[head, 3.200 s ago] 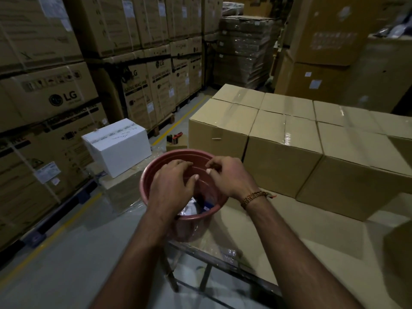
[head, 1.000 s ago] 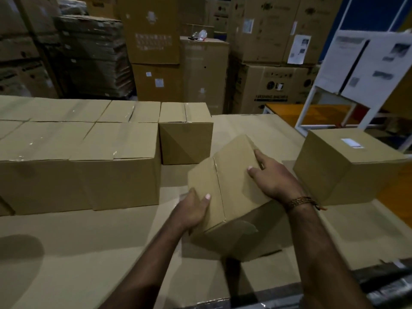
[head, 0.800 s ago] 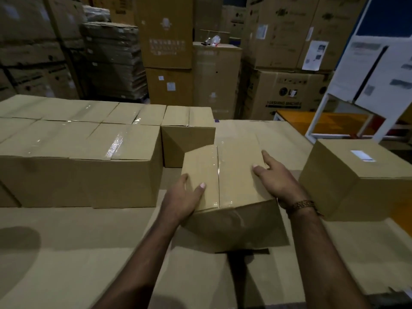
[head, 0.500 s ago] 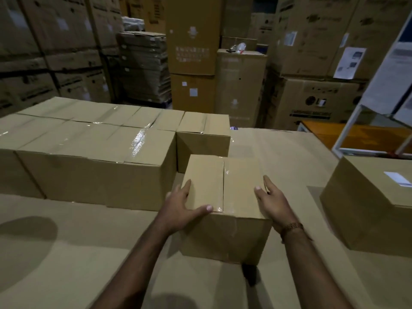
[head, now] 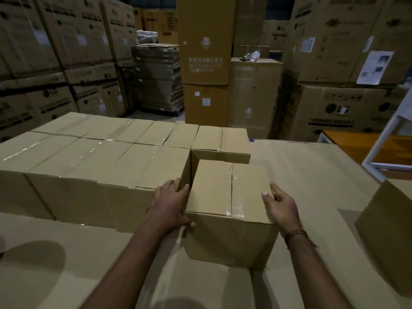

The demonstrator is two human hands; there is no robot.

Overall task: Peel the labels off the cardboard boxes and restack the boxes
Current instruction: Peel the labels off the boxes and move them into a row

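Note:
A plain taped cardboard box (head: 227, 197) stands upright on the cardboard-covered table (head: 312, 175), with no label showing on its top or front. My left hand (head: 171, 204) grips its left side, squeezed into the gap beside the neighbouring box, thumb on the front lower edge. My right hand (head: 278, 208) holds its right side, thumb at the top edge. The box sits just in front of another small box (head: 220, 141) and against the end of a row of taped boxes (head: 89, 166).
One more cardboard box (head: 383, 230) stands at the right edge of the table. Tall stacks of warehouse cartons (head: 205, 41) fill the background. A white frame and an orange surface (head: 356, 146) lie to the far right.
My hands left the red bowl and took the box. I turned it upright and moved it forward and left, up against the row of boxes.

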